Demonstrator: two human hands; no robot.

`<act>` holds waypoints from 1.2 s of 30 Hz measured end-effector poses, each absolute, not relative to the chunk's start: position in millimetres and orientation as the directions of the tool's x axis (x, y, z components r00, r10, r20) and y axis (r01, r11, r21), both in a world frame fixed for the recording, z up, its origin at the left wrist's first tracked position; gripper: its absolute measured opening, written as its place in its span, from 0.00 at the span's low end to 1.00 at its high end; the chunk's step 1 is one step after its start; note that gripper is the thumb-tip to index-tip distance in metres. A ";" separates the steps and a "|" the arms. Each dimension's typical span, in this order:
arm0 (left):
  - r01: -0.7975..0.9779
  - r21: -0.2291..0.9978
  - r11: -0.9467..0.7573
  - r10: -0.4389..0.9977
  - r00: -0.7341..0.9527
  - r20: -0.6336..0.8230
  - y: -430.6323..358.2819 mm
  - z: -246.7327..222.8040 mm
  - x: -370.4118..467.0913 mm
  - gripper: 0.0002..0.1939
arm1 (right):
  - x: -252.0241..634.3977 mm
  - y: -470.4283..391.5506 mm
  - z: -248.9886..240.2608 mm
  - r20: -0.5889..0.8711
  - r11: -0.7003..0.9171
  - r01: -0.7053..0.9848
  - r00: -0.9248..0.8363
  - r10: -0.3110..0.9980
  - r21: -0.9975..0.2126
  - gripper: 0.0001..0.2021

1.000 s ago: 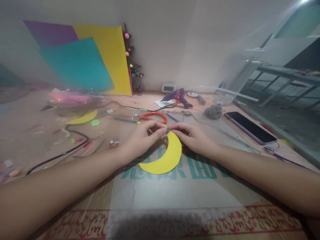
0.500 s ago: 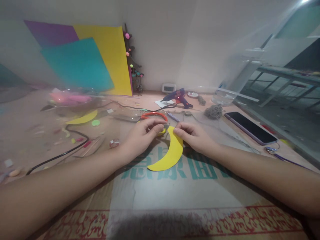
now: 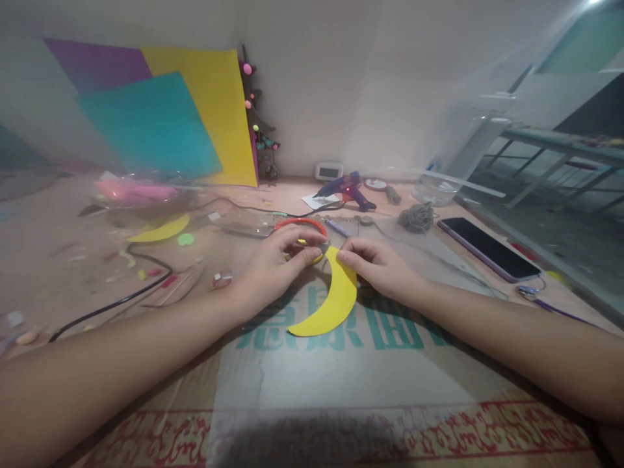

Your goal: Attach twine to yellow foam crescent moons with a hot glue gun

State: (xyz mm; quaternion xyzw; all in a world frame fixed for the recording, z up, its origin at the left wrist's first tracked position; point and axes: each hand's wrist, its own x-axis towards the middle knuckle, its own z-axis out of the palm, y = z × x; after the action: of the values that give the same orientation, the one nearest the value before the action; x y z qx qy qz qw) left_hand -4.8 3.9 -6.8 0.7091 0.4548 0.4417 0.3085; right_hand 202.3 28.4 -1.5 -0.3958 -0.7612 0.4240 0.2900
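Observation:
My right hand [image 3: 373, 263] pinches the upper right edge of a yellow crescent [image 3: 336, 299], thin and sheet-like, between thumb and fingers. Its lower tip points left over the printed board. Beside it, my left hand [image 3: 277, 263] is closed around a small yellow-handled tool [image 3: 318, 257]. A grey tip shows close to the crescent's top end; the fingers hide most of the tool, so its kind is unclear. Just behind my left hand lie large scissors [image 3: 299, 222] with orange-red handles, blades pointing left. A purplish pen [image 3: 337, 227] rests behind the gap between my hands.
A glue gun [image 3: 348, 190] with a lit red light stands at the back, its black cord [image 3: 112, 304] running left. Grey yarn [image 3: 416, 218] and a phone [image 3: 487, 249] lie right. Another yellow crescent [image 3: 160, 229] lies left among scraps. Coloured sheets [image 3: 151, 127] lean on the wall.
My left fingers have lifted and opened slightly, so more yellow shows between them. The crescent has shifted very slightly downward; my right hand keeps its pinch.

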 end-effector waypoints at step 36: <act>0.121 0.924 -0.363 0.930 0.098 0.353 14.5 -17.1 -4.0 0.17 | 199.1 27.6 0.5 0.118 0.236 0.283 -0.378 0.918 -0.930 0.10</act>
State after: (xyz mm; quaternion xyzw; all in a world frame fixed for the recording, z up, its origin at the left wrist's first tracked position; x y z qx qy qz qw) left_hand -4.0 14.5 -17.1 0.6341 0.4143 0.5287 0.3829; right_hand 199.1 27.6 0.5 -0.4289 -0.7006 0.4451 0.3566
